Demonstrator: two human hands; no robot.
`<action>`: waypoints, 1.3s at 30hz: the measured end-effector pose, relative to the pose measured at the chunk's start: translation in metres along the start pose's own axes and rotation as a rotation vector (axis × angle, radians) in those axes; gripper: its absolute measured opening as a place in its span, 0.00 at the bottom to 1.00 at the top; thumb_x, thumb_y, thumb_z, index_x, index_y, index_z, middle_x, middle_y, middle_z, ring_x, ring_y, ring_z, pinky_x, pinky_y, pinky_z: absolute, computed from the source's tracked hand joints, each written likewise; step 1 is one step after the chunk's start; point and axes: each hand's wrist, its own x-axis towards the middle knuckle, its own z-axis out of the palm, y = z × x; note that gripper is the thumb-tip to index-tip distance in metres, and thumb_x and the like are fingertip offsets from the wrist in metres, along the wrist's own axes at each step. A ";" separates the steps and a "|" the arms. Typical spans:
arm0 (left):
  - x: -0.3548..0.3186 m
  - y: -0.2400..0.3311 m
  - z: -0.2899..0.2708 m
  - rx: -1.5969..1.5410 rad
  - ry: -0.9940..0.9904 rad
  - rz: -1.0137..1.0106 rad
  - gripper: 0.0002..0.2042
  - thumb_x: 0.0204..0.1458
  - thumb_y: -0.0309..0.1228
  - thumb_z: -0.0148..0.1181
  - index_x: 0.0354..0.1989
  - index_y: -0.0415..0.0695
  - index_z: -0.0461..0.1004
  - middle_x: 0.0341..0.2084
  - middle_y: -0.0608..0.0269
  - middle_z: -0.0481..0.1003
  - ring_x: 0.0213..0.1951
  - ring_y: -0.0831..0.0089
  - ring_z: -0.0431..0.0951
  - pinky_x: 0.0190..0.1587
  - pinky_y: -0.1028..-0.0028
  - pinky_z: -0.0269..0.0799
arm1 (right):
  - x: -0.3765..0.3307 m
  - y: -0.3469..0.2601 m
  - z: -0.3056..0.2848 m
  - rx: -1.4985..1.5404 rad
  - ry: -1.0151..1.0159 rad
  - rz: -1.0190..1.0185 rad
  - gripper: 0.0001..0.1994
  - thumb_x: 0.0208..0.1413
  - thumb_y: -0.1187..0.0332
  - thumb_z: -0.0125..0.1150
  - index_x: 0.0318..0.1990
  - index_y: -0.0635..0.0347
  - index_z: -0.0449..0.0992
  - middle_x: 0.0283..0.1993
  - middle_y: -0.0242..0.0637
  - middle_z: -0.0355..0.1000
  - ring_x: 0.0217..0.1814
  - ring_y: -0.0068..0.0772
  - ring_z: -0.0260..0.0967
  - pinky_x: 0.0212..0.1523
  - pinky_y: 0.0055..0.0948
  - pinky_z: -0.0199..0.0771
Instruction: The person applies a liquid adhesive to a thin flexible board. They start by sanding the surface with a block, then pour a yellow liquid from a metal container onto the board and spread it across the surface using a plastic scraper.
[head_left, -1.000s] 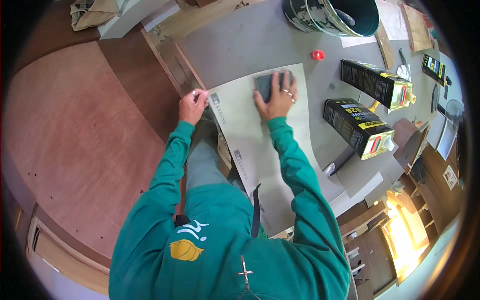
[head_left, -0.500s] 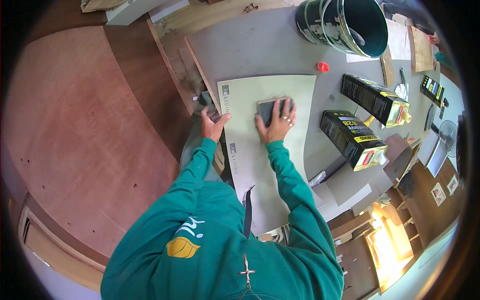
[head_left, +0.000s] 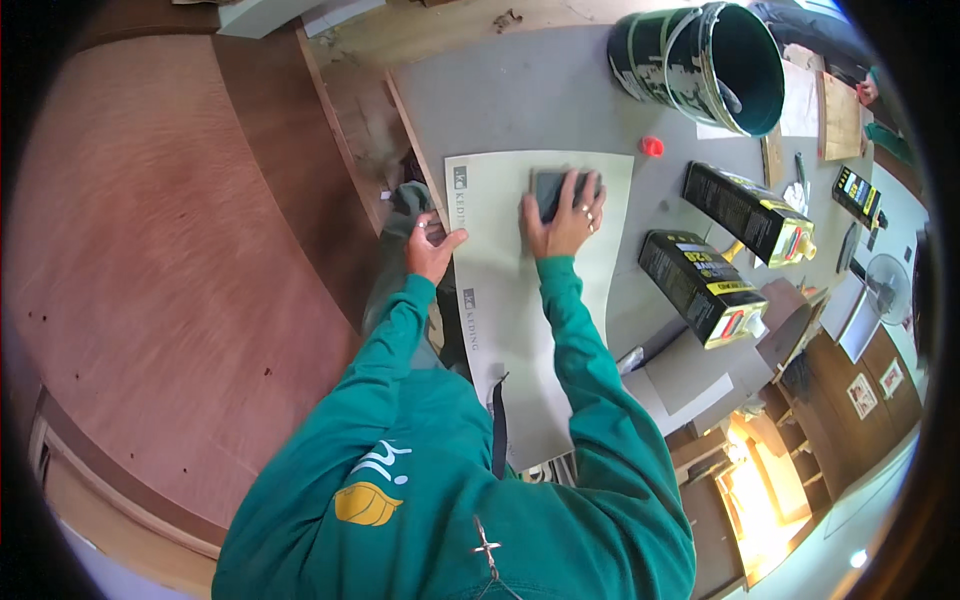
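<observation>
— Grey worktop (head_left: pixel 520 95) is seen from above, with reddish-brown plywood (head_left: pixel 150 260) lying to its left. What is being worked on?

— A pale sheet (head_left: pixel 520 300) is laid flat along the near edge of the worktop. A dark rectangular block (head_left: pixel 553 188) is pressed onto its far end by the right hand (head_left: pixel 562 218), whose fingers are spread flat over the block rather than curled around it. The sheet's left edge is pinned by the left hand (head_left: pixel 432 250), fingers loosely bent, nothing enclosed.

— How far along does it appear?

— It is judged to be midway at best: no difference in the sheet's surface can be made out, so what has been covered and what is left cannot be told.

— And the count?

— One sheet and one block are counted. Two black cartons (head_left: pixel 745 212) lie to the right, one dark green bucket (head_left: pixel 715 65) is tipped on its side at the far end, and one small red cap (head_left: pixel 652 146) sits near it.
</observation>
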 end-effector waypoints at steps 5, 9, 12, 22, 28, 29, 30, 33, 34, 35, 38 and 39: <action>-0.003 0.003 -0.001 0.031 -0.038 -0.070 0.29 0.49 0.23 0.72 0.59 0.38 0.66 0.46 0.51 0.80 0.45 0.69 0.82 0.49 0.70 0.79 | 0.018 -0.093 0.015 0.139 -0.201 -0.300 0.42 0.46 0.46 0.68 0.70 0.48 0.64 0.76 0.51 0.51 0.78 0.70 0.41 0.72 0.65 0.42; 0.001 -0.006 -0.003 0.053 -0.030 -0.003 0.32 0.47 0.27 0.75 0.60 0.38 0.65 0.44 0.52 0.80 0.44 0.67 0.82 0.51 0.67 0.78 | 0.046 -0.021 0.010 0.000 0.077 0.159 0.43 0.49 0.44 0.67 0.72 0.49 0.61 0.77 0.53 0.50 0.78 0.70 0.40 0.71 0.64 0.43; 0.013 0.029 0.001 0.133 0.070 0.166 0.44 0.43 0.35 0.78 0.66 0.36 0.57 0.60 0.40 0.67 0.60 0.57 0.72 0.59 0.61 0.72 | 0.040 0.000 0.012 -0.181 0.034 0.318 0.44 0.50 0.43 0.65 0.73 0.51 0.58 0.76 0.54 0.51 0.77 0.69 0.41 0.70 0.64 0.44; 0.105 0.104 -0.012 0.484 0.046 0.311 0.62 0.35 0.42 0.82 0.73 0.35 0.40 0.67 0.35 0.57 0.67 0.48 0.62 0.69 0.60 0.59 | -0.045 -0.039 -0.002 0.002 -0.148 -0.062 0.41 0.48 0.48 0.68 0.70 0.50 0.64 0.77 0.53 0.48 0.76 0.71 0.42 0.70 0.66 0.43; 0.105 0.105 -0.008 0.565 0.081 0.389 0.61 0.35 0.39 0.82 0.72 0.34 0.41 0.66 0.35 0.58 0.66 0.46 0.63 0.69 0.61 0.59 | -0.067 -0.091 0.002 0.149 -0.252 -0.236 0.41 0.45 0.46 0.71 0.68 0.49 0.67 0.76 0.48 0.52 0.76 0.71 0.43 0.68 0.66 0.44; 0.105 0.105 -0.008 0.553 0.076 0.396 0.61 0.35 0.39 0.82 0.72 0.33 0.41 0.65 0.35 0.59 0.66 0.46 0.64 0.69 0.61 0.60 | -0.041 -0.112 0.006 0.164 -0.244 -0.285 0.41 0.45 0.46 0.71 0.67 0.49 0.68 0.76 0.48 0.53 0.75 0.70 0.44 0.68 0.65 0.46; 0.106 0.108 -0.009 0.458 0.012 0.347 0.61 0.34 0.40 0.83 0.71 0.33 0.41 0.64 0.33 0.60 0.65 0.46 0.65 0.68 0.61 0.61 | -0.035 -0.126 0.004 0.154 -0.259 -0.246 0.40 0.46 0.47 0.71 0.67 0.49 0.67 0.75 0.48 0.53 0.75 0.69 0.46 0.68 0.66 0.46; 0.098 0.126 -0.003 0.604 0.044 0.302 0.61 0.35 0.40 0.83 0.71 0.32 0.41 0.63 0.33 0.61 0.64 0.46 0.66 0.67 0.60 0.62 | -0.085 -0.085 -0.006 0.202 -0.280 -0.292 0.41 0.45 0.49 0.72 0.68 0.49 0.66 0.75 0.48 0.54 0.75 0.69 0.46 0.68 0.66 0.46; 0.107 0.110 -0.010 0.635 0.083 0.401 0.61 0.35 0.39 0.82 0.71 0.32 0.41 0.63 0.33 0.62 0.64 0.46 0.66 0.67 0.61 0.62 | -0.111 -0.067 -0.012 0.229 -0.288 -0.280 0.43 0.42 0.51 0.74 0.69 0.48 0.66 0.75 0.48 0.54 0.75 0.69 0.47 0.68 0.66 0.45; 0.112 0.105 -0.009 0.622 0.092 0.438 0.61 0.35 0.40 0.83 0.71 0.32 0.41 0.63 0.33 0.62 0.65 0.46 0.66 0.67 0.61 0.62 | -0.119 -0.065 -0.024 0.179 -0.371 -0.250 0.43 0.42 0.51 0.75 0.69 0.49 0.66 0.75 0.49 0.55 0.74 0.71 0.48 0.68 0.67 0.45; 0.116 0.092 -0.008 0.572 0.070 0.437 0.62 0.34 0.41 0.83 0.71 0.32 0.41 0.64 0.33 0.61 0.65 0.47 0.65 0.68 0.61 0.61 | -0.078 -0.095 -0.002 0.198 -0.281 -0.287 0.42 0.42 0.50 0.74 0.68 0.49 0.67 0.75 0.49 0.54 0.76 0.71 0.43 0.69 0.67 0.42; 0.115 0.097 -0.006 0.548 0.035 0.381 0.62 0.34 0.41 0.83 0.71 0.32 0.41 0.65 0.33 0.60 0.65 0.47 0.65 0.69 0.62 0.60 | -0.062 -0.111 0.002 0.187 -0.275 -0.271 0.42 0.42 0.50 0.74 0.68 0.49 0.67 0.75 0.49 0.54 0.76 0.71 0.43 0.69 0.67 0.42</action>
